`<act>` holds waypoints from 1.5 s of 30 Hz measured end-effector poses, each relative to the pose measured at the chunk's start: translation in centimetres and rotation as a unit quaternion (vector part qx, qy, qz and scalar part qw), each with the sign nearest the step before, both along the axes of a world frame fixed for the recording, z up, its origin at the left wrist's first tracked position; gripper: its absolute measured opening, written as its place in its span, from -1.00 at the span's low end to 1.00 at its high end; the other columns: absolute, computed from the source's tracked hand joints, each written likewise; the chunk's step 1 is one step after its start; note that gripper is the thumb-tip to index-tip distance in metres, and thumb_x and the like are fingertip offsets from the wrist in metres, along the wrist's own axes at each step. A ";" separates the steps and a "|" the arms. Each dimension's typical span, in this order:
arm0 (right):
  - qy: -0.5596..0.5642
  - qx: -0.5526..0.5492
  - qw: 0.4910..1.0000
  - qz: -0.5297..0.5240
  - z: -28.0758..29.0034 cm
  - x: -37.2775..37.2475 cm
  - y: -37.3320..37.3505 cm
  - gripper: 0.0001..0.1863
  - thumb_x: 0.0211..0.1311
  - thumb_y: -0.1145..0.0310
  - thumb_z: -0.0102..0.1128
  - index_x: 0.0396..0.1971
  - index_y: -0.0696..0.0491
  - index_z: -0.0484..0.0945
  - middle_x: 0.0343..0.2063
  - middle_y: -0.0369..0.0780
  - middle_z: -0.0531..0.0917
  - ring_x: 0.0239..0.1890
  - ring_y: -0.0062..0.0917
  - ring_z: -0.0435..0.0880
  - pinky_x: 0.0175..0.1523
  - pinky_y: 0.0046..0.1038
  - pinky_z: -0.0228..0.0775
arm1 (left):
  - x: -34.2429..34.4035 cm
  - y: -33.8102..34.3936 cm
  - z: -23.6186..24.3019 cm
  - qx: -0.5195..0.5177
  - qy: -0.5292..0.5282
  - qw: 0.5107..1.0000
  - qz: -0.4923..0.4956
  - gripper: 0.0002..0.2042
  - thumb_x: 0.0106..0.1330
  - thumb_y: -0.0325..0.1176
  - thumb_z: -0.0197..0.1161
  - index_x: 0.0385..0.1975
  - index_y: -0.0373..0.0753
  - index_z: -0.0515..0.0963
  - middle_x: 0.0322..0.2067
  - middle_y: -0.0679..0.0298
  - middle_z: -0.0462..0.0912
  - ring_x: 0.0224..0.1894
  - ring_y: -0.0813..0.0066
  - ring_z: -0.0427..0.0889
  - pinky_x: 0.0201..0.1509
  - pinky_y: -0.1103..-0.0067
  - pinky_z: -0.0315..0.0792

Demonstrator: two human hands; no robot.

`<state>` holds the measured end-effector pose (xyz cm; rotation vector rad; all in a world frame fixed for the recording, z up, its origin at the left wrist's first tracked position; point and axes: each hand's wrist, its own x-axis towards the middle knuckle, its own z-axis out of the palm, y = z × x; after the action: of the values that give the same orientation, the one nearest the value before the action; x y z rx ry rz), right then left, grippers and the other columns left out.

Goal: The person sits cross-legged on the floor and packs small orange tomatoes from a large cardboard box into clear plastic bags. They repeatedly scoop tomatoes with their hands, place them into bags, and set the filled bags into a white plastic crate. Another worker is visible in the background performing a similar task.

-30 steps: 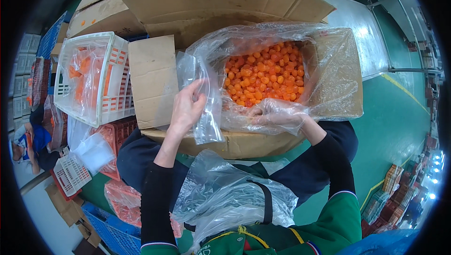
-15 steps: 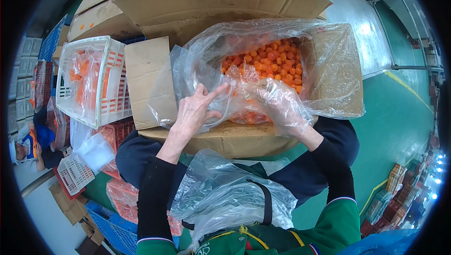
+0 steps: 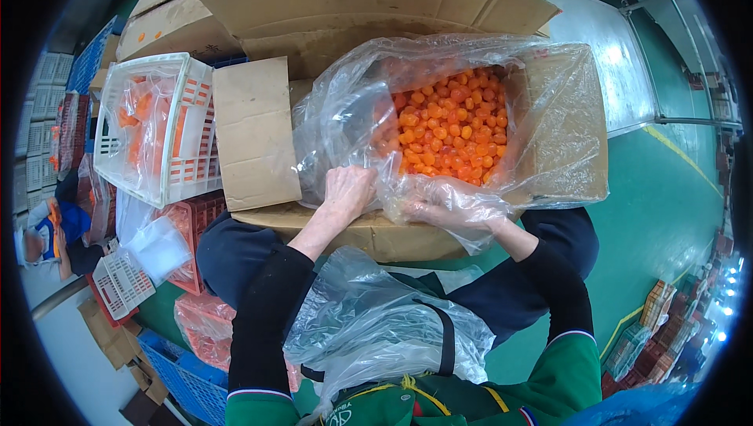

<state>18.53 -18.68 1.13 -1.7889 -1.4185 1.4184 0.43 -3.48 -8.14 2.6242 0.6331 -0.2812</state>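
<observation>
A cardboard box (image 3: 565,124) lined with clear plastic (image 3: 345,89) holds many small glossy orange pieces (image 3: 451,124). At the box's near edge, my left hand (image 3: 347,194) is closed on clear plastic film, its knuckles up and fingertips hidden. Just right of it, my right hand (image 3: 447,205), loosely covered in clear plastic, has curled fingers on the plastic near the orange pieces. The exact edges of the film between my hands are hard to make out.
Left stands a white crate (image 3: 169,128) with bagged orange pieces, above red crates (image 3: 188,238) and a blue crate (image 3: 184,375). A co-worker (image 3: 59,234) is at far left. Cardboard flaps (image 3: 376,2) rise behind; a metal plate (image 3: 596,41) and stacked crates (image 3: 655,308) are rightward.
My left hand has moved right since the earliest frame, and its pointing fingers have closed. My right hand dropped from over the orange pieces to the near edge. More pieces show now than half a second ago.
</observation>
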 end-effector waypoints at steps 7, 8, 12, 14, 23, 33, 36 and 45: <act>-0.233 -0.022 0.972 0.022 -4.2 0.1 0.0 -0.62 0.09 0.14 0.41 -0.19 0.09 0.66 -0.32 -0.03 0.68 -0.19 -0.15 0.68 -0.07 -0.18 0.49 | 0.3 1.6 2.7 0.006 -0.123 0.983 0.135 -0.82 0.18 -0.29 0.30 -0.28 -0.17 0.55 -0.49 0.08 0.67 -0.39 -0.01 0.69 -0.35 0.18 0.51; -0.290 0.014 0.957 0.007 -4.0 -0.2 0.1 -0.61 0.06 0.13 0.43 -0.22 0.11 0.66 -0.35 -0.02 0.68 -0.19 -0.14 0.68 -0.07 -0.18 0.50 | 0.3 1.6 3.1 0.000 -0.128 0.981 0.147 -0.82 0.20 -0.27 0.30 -0.28 -0.17 0.55 -0.49 0.07 0.66 -0.38 -0.02 0.69 -0.35 0.18 0.50; -0.293 0.035 0.953 0.074 -4.6 0.9 0.6 -0.56 -0.01 0.06 0.48 -0.33 0.15 0.67 -0.39 0.00 0.67 -0.18 -0.13 0.68 -0.08 -0.18 0.51 | 0.4 1.5 4.9 -0.024 -0.154 0.972 0.174 -0.82 0.24 -0.25 0.28 -0.27 -0.18 0.55 -0.48 0.06 0.66 -0.38 -0.03 0.68 -0.35 0.19 0.49; -0.245 -0.007 0.961 0.128 -5.4 1.6 0.5 -0.53 0.00 0.03 0.46 -0.32 0.16 0.63 -0.37 0.01 0.67 -0.17 -0.12 0.67 -0.08 -0.18 0.50 | 0.6 1.5 5.4 -0.032 -0.165 0.970 0.178 -0.82 0.25 -0.25 0.27 -0.27 -0.19 0.55 -0.47 0.05 0.67 -0.37 -0.02 0.68 -0.34 0.19 0.49; -0.266 -0.175 0.936 0.149 -5.2 0.5 2.4 -0.67 0.14 0.19 0.23 -0.30 0.19 0.64 -0.29 0.05 0.71 -0.19 -0.07 0.71 -0.14 -0.13 0.53 | 0.1 1.8 6.1 -0.050 -0.145 0.972 0.179 -0.82 0.24 -0.25 0.26 -0.27 -0.20 0.57 -0.45 0.03 0.68 -0.35 -0.04 0.68 -0.31 0.18 0.50; -0.344 0.029 0.934 0.097 -7.1 -0.3 0.3 -0.81 0.13 0.44 0.10 -0.27 0.14 0.60 -0.32 0.03 0.66 -0.21 -0.10 0.70 -0.15 -0.15 0.53 | -0.3 1.7 6.4 -0.064 -0.156 0.969 0.181 -0.81 0.21 -0.25 0.29 -0.29 -0.20 0.57 -0.48 0.04 0.65 -0.37 -0.03 0.66 -0.31 0.21 0.48; -0.353 0.162 0.920 0.058 -5.7 0.2 0.5 -0.82 0.16 0.38 0.11 -0.27 0.12 0.55 -0.38 0.00 0.63 -0.23 -0.12 0.67 -0.16 -0.14 0.50 | -0.4 1.9 6.2 -0.059 -0.173 0.965 0.187 -0.81 0.19 -0.26 0.30 -0.30 -0.20 0.57 -0.50 0.05 0.63 -0.39 -0.03 0.65 -0.32 0.21 0.47; -0.224 -0.047 0.961 0.155 -4.7 0.1 0.7 -0.70 0.26 0.32 0.08 -0.08 0.12 0.60 -0.26 -0.02 0.69 -0.23 -0.18 0.67 -0.12 -0.25 0.49 | -0.5 2.0 6.9 -0.058 -0.156 0.970 0.177 -0.81 0.21 -0.25 0.29 -0.29 -0.21 0.57 -0.43 0.03 0.67 -0.34 -0.04 0.67 -0.30 0.18 0.50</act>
<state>18.59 -17.94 -3.58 -2.1151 -1.9640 1.2880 -0.06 -1.45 -1.29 2.3183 0.9224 0.1929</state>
